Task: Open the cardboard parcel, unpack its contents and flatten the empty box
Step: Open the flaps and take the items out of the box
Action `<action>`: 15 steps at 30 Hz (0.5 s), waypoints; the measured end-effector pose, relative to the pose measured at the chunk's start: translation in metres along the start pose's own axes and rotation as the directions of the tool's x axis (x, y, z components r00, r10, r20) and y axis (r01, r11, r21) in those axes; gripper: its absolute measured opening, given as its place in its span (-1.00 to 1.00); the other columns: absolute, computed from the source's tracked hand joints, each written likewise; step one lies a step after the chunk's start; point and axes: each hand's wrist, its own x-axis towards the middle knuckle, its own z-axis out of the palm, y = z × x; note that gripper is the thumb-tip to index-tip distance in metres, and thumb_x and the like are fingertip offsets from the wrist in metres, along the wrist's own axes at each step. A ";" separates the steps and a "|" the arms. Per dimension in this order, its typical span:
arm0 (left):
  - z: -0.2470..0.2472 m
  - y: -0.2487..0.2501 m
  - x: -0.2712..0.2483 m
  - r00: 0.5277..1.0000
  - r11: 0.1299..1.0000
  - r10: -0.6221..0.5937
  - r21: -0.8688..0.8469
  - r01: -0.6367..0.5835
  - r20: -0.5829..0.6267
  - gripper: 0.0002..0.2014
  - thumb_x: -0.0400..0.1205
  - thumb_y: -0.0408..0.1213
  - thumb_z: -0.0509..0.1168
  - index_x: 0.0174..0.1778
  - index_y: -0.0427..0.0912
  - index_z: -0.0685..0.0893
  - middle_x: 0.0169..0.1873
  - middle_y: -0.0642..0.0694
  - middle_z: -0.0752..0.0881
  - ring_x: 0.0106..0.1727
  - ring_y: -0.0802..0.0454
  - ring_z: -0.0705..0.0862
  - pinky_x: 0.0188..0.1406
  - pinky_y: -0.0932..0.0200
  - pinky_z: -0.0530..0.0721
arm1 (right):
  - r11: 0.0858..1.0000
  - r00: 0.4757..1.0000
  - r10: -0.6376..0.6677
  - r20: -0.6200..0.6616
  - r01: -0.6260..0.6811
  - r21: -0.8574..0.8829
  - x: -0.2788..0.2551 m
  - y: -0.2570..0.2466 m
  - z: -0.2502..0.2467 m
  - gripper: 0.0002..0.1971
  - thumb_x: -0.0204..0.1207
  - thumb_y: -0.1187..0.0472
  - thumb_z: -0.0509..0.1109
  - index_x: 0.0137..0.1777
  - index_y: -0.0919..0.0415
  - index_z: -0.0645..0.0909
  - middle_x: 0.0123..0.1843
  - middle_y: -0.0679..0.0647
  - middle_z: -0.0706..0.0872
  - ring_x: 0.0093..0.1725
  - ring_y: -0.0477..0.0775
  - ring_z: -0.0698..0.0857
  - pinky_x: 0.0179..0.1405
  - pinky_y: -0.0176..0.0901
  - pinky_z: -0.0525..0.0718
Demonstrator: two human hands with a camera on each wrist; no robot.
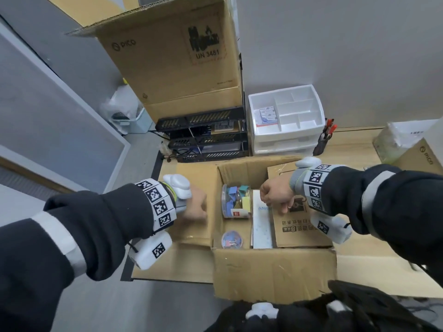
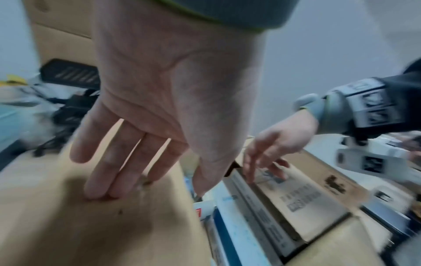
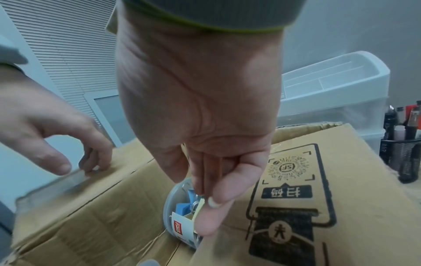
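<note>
The cardboard parcel (image 1: 273,271) stands on the desk with its top flaps spread. My left hand (image 1: 195,207) presses flat on the left flap (image 2: 68,225) with straight fingers (image 2: 102,171). My right hand (image 1: 275,195) pinches the inner edge of the printed right flap (image 3: 318,198), thumb on top (image 3: 209,207). Inside lie a clear tub of coloured binder clips (image 1: 236,200), a small round tub of clips (image 1: 232,239) and a long white-and-blue box (image 1: 262,224).
A tall PICO carton (image 1: 172,63) stands at the back over stacked black trays (image 1: 203,135). A white drawer organiser (image 1: 285,121) and a pen pot (image 1: 323,140) sit behind the parcel. Another PICO box (image 1: 422,156) lies at right. The desk's left edge (image 1: 141,236) is near my left wrist.
</note>
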 end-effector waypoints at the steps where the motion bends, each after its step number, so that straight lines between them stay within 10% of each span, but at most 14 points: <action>1: 0.006 -0.006 0.006 0.999 0.996 -0.036 -0.076 0.038 0.027 -0.63 0.63 0.04 0.33 -0.01 -0.24 0.77 -0.18 -0.12 0.76 -0.20 -0.11 0.70 -0.27 0.15 0.65 | 1.000 1.000 0.002 0.006 -0.002 -0.022 0.001 0.000 0.001 -0.82 0.70 0.16 0.16 0.18 0.17 0.52 -0.16 0.06 0.77 -0.41 0.00 0.78 -0.50 -0.26 0.70; 5: 0.025 -0.010 0.027 0.984 0.921 -0.144 -0.349 0.173 0.106 -0.65 0.67 0.00 0.30 -0.26 -0.21 0.70 -0.48 -0.06 0.70 -0.57 0.08 0.63 -0.69 0.41 0.48 | 0.996 0.999 0.016 0.050 -0.011 -0.092 0.002 0.000 0.010 -0.72 0.70 0.12 0.14 0.30 0.17 0.52 -0.18 0.21 0.83 -0.35 0.02 0.76 -0.36 -0.21 0.73; 10: 0.031 0.001 0.044 0.969 0.906 -0.115 -0.376 0.193 0.221 -0.74 0.70 -0.37 0.19 -0.12 -0.40 0.75 -0.14 -0.30 0.86 -0.41 -0.05 0.75 -0.38 0.15 0.74 | 0.986 0.998 -0.049 -0.046 0.041 -0.161 -0.001 0.001 0.014 -0.74 0.69 0.08 0.21 0.28 0.13 0.57 -0.03 0.13 0.80 -0.38 0.00 0.71 -0.53 -0.30 0.67; 15: 0.019 0.010 0.050 0.951 0.941 -0.077 -0.294 0.169 0.300 -0.74 0.70 -0.39 0.20 0.14 -0.39 0.75 0.03 -0.25 0.85 -0.08 -0.13 0.86 -0.08 0.03 0.84 | 0.980 0.959 -0.174 -0.224 0.147 -0.131 -0.020 0.001 -0.013 -0.80 0.67 0.11 0.23 0.07 0.13 0.67 -0.14 -0.01 0.84 -0.03 0.07 0.81 0.08 -0.03 0.78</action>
